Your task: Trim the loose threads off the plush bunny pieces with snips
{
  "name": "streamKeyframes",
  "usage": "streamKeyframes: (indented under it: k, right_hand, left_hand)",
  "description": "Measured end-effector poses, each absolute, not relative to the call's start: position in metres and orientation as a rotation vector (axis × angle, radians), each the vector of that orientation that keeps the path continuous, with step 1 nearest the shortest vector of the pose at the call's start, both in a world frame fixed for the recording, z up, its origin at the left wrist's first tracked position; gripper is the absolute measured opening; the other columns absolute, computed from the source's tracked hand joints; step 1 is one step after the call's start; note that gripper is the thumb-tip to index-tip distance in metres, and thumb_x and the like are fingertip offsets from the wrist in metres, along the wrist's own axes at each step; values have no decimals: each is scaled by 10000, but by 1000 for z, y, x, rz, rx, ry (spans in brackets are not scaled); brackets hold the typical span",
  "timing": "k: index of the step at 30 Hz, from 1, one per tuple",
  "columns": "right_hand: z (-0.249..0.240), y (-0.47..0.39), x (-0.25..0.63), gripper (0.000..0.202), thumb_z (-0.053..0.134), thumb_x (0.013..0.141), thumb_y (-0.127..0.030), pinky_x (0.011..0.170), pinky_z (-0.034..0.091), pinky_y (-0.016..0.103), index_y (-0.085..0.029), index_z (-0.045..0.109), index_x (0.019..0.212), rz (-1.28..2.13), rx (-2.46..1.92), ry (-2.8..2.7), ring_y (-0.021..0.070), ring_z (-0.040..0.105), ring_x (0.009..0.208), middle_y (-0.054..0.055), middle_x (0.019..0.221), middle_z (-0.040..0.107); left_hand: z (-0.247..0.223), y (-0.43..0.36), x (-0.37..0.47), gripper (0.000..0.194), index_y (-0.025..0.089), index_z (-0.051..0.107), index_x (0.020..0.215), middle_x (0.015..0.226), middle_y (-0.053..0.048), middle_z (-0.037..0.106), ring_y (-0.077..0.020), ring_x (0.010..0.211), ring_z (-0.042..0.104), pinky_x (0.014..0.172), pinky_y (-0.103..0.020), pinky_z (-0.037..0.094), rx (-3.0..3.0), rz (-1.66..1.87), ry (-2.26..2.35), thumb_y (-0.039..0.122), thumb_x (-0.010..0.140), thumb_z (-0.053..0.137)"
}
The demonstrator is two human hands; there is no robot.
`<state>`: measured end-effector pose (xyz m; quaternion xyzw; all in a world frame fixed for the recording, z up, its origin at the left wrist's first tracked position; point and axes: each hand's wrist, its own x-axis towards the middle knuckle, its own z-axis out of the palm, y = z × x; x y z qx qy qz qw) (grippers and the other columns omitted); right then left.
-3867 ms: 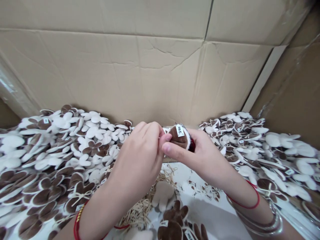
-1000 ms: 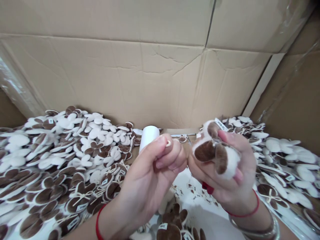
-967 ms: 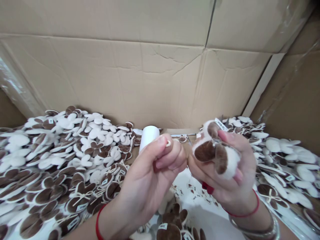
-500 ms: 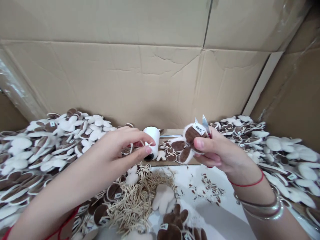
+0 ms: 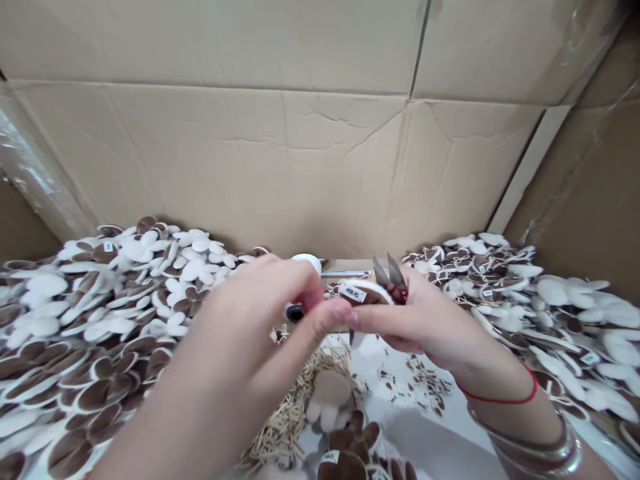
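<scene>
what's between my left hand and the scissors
In the head view, the brown-and-white plush piece with its white tag, held in the right hand, whose thumb is there too.

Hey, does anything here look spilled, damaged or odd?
Tiny brown bits lie strewn over the white work surface, like a spill. The tan cardboard wall is creased rather than flat. Red-handled metal scissors stand open in your right hand, close to the brown-and-white plush piece.
</scene>
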<state>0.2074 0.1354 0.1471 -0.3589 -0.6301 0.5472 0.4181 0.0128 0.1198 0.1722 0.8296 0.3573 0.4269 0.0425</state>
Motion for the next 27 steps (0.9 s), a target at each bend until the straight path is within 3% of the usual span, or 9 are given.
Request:
streamKeyframes:
  k: [6, 11, 15, 20, 24, 27]
  right_hand:
    - [149, 126, 203, 342, 687, 722, -178, 425, 163, 211, -186, 390, 552, 1292, -878, -1727, 55, 229, 495, -87, 530, 282]
    - [147, 125, 204, 315, 608, 728, -147, 452, 159, 241, -195, 356, 544, 1259, -978, -1891, 74, 219, 525, -69, 561, 277]
    - [145, 125, 203, 356, 588, 760, -179, 452, 149, 246, -198, 326, 519, 1220, -968, -1869, 74, 202, 515, -71, 541, 246]
    - [145, 126, 200, 283, 536, 722, -115, 397, 149, 208, -186, 390, 491, 1563, -739, -1575, 54, 188, 451, -86, 483, 282]
    - [140, 130, 197, 149, 615, 671, -138, 307, 131, 165, -174, 525, 559, 1828, -484, -1325, 33, 186, 355, -105, 426, 332]
    - [135, 134, 195, 151, 617, 634, -196, 249, 116, 162, -176, 535, 509, 1882, -358, -1212, 30, 180, 287, -102, 355, 323]
  left_hand:
    - [157, 125, 23, 247, 204, 468, 682, 674, 18, 519, -153, 637, 459, 553, -236, 305, 2447, 1002, 979, 260, 908, 548]
    - [152, 129, 21, 217, 215, 538, 765, 726, 16, 534, -157, 643, 473, 554, -246, 318, 2407, 787, 992, 315, 951, 489]
    - [156, 127, 25, 180, 225, 565, 837, 798, 15, 577, -156, 716, 515, 638, -241, 364, 2402, 846, 890, 260, 970, 450]
    - [164, 122, 31, 271, 206, 477, 682, 689, 28, 486, -136, 644, 455, 621, -231, 359, 2218, 944, 696, 235, 951, 461]
    - [159, 124, 36, 250, 202, 489, 703, 720, 4, 486, -150, 682, 457, 627, -240, 386, 1858, 917, 595, 272, 942, 463]
    - [151, 130, 42, 320, 191, 431, 632, 625, 27, 397, -117, 577, 365, 571, -226, 356, 1611, 1013, 496, 276, 940, 454]
